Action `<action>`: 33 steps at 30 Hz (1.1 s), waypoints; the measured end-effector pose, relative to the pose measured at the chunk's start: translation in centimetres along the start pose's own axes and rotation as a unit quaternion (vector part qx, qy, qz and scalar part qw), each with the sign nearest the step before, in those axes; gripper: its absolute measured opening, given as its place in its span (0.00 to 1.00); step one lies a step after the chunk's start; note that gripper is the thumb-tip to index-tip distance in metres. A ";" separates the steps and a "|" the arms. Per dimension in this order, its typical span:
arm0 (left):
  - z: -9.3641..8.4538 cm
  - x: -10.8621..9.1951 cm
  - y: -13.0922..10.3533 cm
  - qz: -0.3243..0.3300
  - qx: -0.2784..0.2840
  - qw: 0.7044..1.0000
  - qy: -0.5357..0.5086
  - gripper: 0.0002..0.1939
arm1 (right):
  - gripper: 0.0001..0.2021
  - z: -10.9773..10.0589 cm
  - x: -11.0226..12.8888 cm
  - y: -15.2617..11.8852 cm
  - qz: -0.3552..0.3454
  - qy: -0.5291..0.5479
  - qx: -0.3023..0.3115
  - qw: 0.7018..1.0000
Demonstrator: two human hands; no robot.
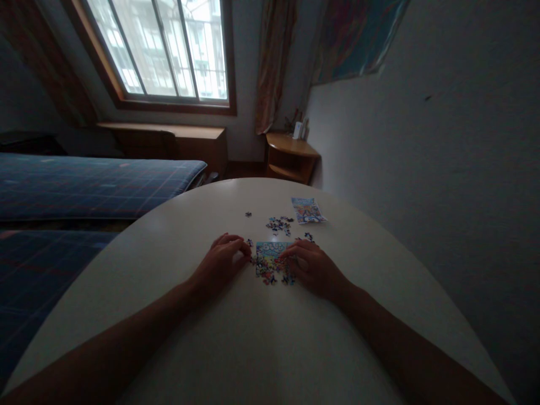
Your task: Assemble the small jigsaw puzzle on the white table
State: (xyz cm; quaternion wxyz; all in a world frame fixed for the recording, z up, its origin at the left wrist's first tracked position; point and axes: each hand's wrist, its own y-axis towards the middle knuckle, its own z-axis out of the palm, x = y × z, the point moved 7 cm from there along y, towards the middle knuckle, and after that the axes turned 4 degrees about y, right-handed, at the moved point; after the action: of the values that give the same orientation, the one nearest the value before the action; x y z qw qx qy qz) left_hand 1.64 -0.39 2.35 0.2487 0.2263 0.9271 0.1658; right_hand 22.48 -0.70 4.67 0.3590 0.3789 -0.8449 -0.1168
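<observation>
A partly assembled jigsaw puzzle (265, 257) lies flat on the white round table (270, 337), with an uneven lower edge. My right hand (314, 267) rests over its right side, fingers bent together at the pieces; whatever they grip is too small to name. To the left of the puzzle, my left hand (228, 256) is curled with thumb and fingers close together, near small loose pieces at its fingertips. Behind the puzzle is a cluster of loose pieces (278, 225). A few more pieces (309, 237) sit just beyond my right hand.
A colourful printed sheet or packet (307, 211) lies at the back right of the table. One lone piece (248, 214) is at the back. Beyond the table are a bed with a plaid cover (97, 185), a corner shelf (291, 144) and a wall on the right.
</observation>
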 end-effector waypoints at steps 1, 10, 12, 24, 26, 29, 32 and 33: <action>-0.1 -0.3 0.0 0.002 0.000 1.000 0.000 0.02 | 0.06 0.0 0.0 0.0 -0.002 -0.003 0.002 1.000; 0.1 -1.0 -0.2 0.017 0.025 1.000 -0.007 0.03 | 0.06 0.5 0.2 0.0 -0.023 -0.020 0.021 0.999; 0.3 -0.8 -0.1 0.011 0.026 0.999 -0.019 0.02 | 0.06 0.6 0.3 0.0 -0.028 -0.027 0.025 0.999; 0.7 -0.8 -0.1 0.004 0.014 0.999 -0.040 0.01 | 0.06 1.0 0.1 0.0 -0.026 -0.044 0.040 0.998; 0.5 -1.4 -0.1 0.014 0.011 0.998 -0.062 0.02 | 0.06 0.9 0.4 0.1 -0.022 -0.042 0.036 0.998; 0.0 -2.6 -0.2 0.017 -0.005 0.995 -0.101 0.03 | 0.07 0.7 0.9 0.3 -0.007 -0.022 0.024 0.999; -0.2 -4.1 -0.5 0.019 -0.007 0.990 -0.136 0.02 | 0.06 0.7 1.4 0.5 0.018 0.030 0.010 0.999; -0.1 -4.4 -0.6 0.015 -0.006 0.989 -0.144 0.03 | 0.07 0.8 1.5 0.5 0.027 0.050 0.007 0.998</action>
State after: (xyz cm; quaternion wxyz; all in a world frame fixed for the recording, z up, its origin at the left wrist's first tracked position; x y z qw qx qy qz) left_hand 4.81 -3.10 3.92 0.3789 0.2599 0.8769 0.1408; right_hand 20.96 -1.52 5.13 0.4011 0.3644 -0.8365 -0.0819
